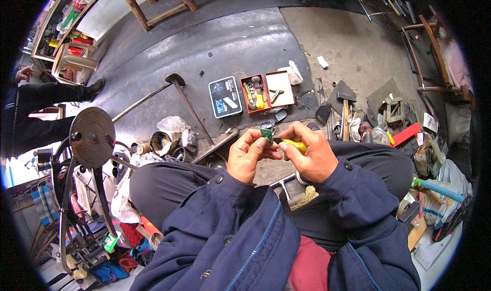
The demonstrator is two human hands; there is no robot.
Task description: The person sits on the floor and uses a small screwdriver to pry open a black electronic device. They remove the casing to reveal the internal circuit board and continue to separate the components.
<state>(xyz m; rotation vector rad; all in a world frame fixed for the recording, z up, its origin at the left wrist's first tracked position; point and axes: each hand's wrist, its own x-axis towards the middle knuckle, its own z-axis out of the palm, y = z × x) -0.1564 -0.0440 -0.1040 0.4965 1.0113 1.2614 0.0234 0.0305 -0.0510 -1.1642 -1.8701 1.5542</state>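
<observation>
Between the thumb and fingers of my left hand (pixel 249 153) is a small green piece like a circuit board (pixel 267 134), held upright. My right hand (pixel 312 154) grips a tool with a yellow handle (pixel 296 146). Its short dark tip points left at the green piece; whether they touch I cannot tell. Both hands are close together above my lap. Just beyond them on the floor lies a red box (pixel 251 110) of small tools, one of them yellow. Its pale open lid (pixel 284 81) holds a metal tool (pixel 276 94). Left of it sits a dark flat case (pixel 218 89).
A round metal disc on a stand (pixel 92 137) rises at my left. A hammer (pixel 346 112) and mixed scrap lie at the right, beside a red bar (pixel 406 135). Another person's leg (pixel 51 92) shows at far left. Wooden frames (pixel 153 22) stand at the back.
</observation>
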